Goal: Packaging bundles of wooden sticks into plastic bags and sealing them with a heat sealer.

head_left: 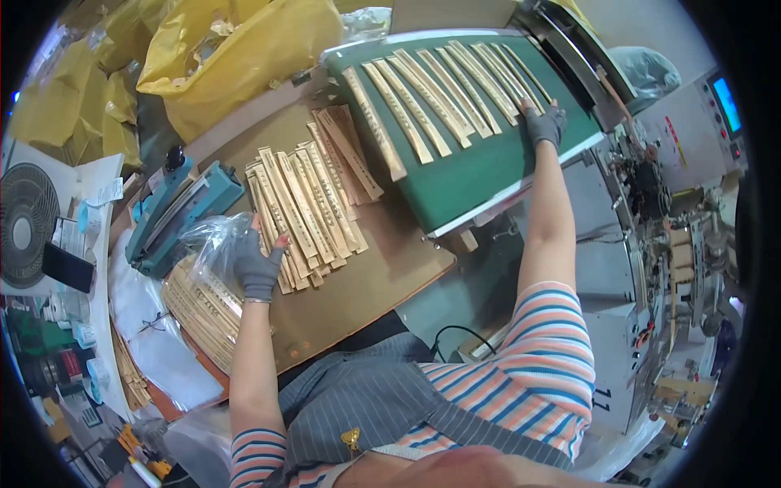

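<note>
Long, narrow tan paper packets with dark print, like wrapped chopsticks, lie in a slanting row on a green conveyor belt. My right hand, in a grey fingerless glove, reaches onto the belt with its fingers spread, touching packets near the row's right end. On the brown work table lies a pile of similar packets. My left hand, gloved the same way, rests against the pile's left edge, thumb and forefinger apart. Beside it is a clear plastic bag; a bundle of packets lies nearby.
A teal bag sealer stands left of the pile. Large yellow bags stand behind the table. At far left are a fan and a dark phone. Machinery stands along the right, beyond the belt.
</note>
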{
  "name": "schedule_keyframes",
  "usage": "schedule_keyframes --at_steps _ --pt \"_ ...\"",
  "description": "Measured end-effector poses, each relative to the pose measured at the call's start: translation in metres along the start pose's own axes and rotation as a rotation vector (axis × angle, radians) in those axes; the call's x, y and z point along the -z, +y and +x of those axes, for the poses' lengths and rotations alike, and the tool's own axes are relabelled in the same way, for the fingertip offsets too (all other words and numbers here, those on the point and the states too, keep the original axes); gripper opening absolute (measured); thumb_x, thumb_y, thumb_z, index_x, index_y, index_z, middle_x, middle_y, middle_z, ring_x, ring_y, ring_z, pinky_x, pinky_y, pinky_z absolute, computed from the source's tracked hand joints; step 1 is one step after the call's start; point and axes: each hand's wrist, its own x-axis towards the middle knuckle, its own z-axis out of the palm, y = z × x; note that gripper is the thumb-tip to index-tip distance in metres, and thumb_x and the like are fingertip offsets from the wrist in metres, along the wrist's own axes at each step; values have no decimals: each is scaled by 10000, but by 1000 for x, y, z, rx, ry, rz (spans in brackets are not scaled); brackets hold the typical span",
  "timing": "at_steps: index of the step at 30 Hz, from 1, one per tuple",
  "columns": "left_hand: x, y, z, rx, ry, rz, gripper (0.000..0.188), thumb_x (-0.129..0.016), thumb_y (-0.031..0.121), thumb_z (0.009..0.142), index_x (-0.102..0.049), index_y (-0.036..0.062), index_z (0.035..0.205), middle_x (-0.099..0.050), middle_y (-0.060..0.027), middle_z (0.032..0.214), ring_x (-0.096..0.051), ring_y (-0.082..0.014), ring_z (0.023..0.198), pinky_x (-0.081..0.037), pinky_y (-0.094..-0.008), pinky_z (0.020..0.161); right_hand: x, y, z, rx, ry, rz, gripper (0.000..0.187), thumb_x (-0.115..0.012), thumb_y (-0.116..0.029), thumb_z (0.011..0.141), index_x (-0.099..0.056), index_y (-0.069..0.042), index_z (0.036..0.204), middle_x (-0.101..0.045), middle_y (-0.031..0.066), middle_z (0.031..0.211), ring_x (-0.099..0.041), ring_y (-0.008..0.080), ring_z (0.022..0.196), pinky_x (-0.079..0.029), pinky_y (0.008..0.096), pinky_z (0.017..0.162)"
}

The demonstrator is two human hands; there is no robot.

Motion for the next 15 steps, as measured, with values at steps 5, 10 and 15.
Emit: schedule_keyframes --at_steps 5,10,15 --pt "9 1 -2 44 -1 -42 662 -684 388 794 -474 17 1300 -549 -201 1238 -533 -329 1129 -401 -372 978 15 -47 -1 -98 -159 -206 1132 -608 -790 570 -271 -166 1452 -240 221 1477 -222 375 1371 -203 423 1114" --pt "2 4 -1 -5 20 -26 704 -687 453 770 -474 47 1304 -562 -178 1225 -549 -317 1104 -432 -380 934 -32 -17 20 257 -375 476 517 -628 -369 855 -524 -129 1301 -577 132 1247 -538 212 1165 -397 298 979" --pt "-2 -5 -4 80 -15 -133 720 -677 459 775 -441 63 1328 -546 -195 1238 -532 -344 1118 -424 -396 939 -26 -113 -103 895 -218 347 377 -491 -93 849 -566 -128 1217 -575 133 1213 -547 292 1119 -442 340 948"
